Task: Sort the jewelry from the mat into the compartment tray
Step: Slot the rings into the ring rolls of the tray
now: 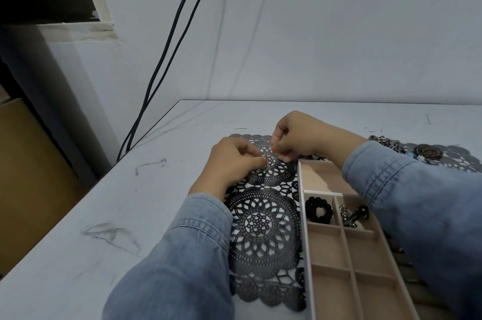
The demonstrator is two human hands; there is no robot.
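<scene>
Denim sleeves (182,254) nearest to the lens, one from lower left, one from the right, both reaching forward over the table (104,202). At the grip: left hand (232,163) and right hand (300,137) close together above the far part of the black lace mat (263,236), fingertips (263,160) pinched narrow on a small metal piece of jewelry (263,163); too small to tell what kind, maybe a ring or an earring. Right thumb and forefinger also closed tight on it or on a fine part of it; cannot tell exactly which. Orange polish on one nail of the right hand. Just beside the mat, on the right, the compartment tray (303,215), with white walls and beige lining, its left wall touching or overlapping the mat edge. In one small compartment, a black beaded bracelet (318,209); in the compartment next to it on the right, a dark metal piece with a chain (352,216), partly hidden by the right sleeve. Nearer compartments bare. Far right, behind the right arm, more jewelry in a heap (407,150) on a second part of the dark mat. Beyond the table, two black cables (167,58) hanging down along the pale wall (313,32), and a brown cardboard box (26,176) at the left, below table level.
</scene>
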